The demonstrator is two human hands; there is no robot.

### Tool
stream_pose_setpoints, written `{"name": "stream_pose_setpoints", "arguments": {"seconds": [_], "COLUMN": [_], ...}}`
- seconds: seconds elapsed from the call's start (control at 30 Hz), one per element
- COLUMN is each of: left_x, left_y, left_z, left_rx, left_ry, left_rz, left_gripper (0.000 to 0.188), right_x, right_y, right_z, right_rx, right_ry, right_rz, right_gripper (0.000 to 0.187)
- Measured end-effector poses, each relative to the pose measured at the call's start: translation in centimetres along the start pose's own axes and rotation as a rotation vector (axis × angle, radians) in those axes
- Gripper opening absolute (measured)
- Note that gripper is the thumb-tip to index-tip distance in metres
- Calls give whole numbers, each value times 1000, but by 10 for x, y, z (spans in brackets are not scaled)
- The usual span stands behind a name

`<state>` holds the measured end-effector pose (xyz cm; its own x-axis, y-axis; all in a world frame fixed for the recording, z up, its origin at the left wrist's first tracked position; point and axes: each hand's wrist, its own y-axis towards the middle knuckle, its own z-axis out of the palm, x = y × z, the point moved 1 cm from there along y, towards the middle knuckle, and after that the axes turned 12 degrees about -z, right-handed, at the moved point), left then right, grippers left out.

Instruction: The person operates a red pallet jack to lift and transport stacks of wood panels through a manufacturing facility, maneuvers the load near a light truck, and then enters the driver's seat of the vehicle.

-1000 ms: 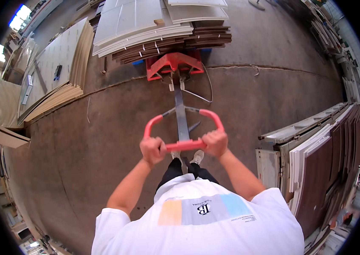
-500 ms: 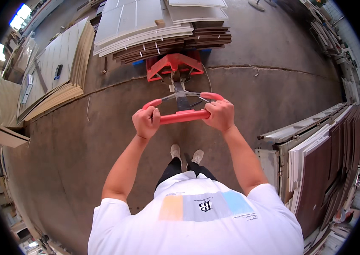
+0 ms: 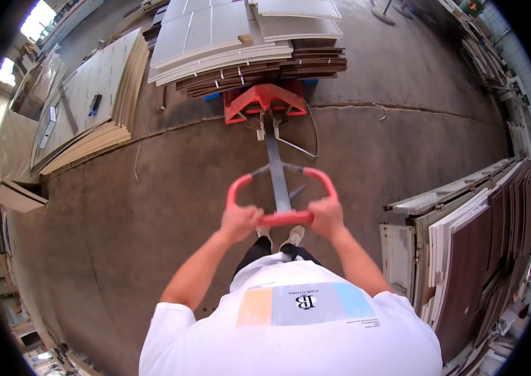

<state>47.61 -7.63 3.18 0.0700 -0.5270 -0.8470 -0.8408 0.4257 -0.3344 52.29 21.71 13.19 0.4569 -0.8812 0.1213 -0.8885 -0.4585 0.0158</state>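
Observation:
Both ends of the crossbar on a red pallet jack handle [image 3: 286, 218] are in my grip. My left hand [image 3: 240, 224] is wrapped round its left corner, and my right hand [image 3: 327, 217] round its right corner. A grey steering shaft [image 3: 277, 169] runs from the handle to the red pallet jack body [image 3: 265, 100]. Beyond that body, a load of white panels [image 3: 215, 37] lies on top of brown boards [image 3: 259, 70]. Blue pallet corners peep out beneath the load. My shoes [image 3: 292, 237] are just under the crossbar.
A pile of wide boards [image 3: 90, 94] lies at the left with a small dark tool [image 3: 95, 104] on it. Brown and white panels [image 3: 466, 269] are stacked at the right. A cardboard box [image 3: 20, 195] sits at the far left. A crack crosses the concrete floor [image 3: 178, 207].
My hands have drawn the handle down and toward my body, so more of the shaft shows. The jack body and its load have hardly shifted.

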Motion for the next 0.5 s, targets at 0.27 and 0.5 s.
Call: {"name": "stream_pose_setpoints", "arguments": {"seconds": [0.27,0.5], "left_x": [-41,60], "left_y": [53,-71], "left_z": [-71,81], "left_rx": [-673,238], "left_ry": [-8,513], "left_rz": [364,-16], "left_gripper": [21,35], "right_x": [-18,47], "right_y": [87,-62], "right_z": [-44,42], "right_rx": [-295,226], "right_ry": [-170,80], "right_rz": [-140,61], "right_gripper": [28,15]}}
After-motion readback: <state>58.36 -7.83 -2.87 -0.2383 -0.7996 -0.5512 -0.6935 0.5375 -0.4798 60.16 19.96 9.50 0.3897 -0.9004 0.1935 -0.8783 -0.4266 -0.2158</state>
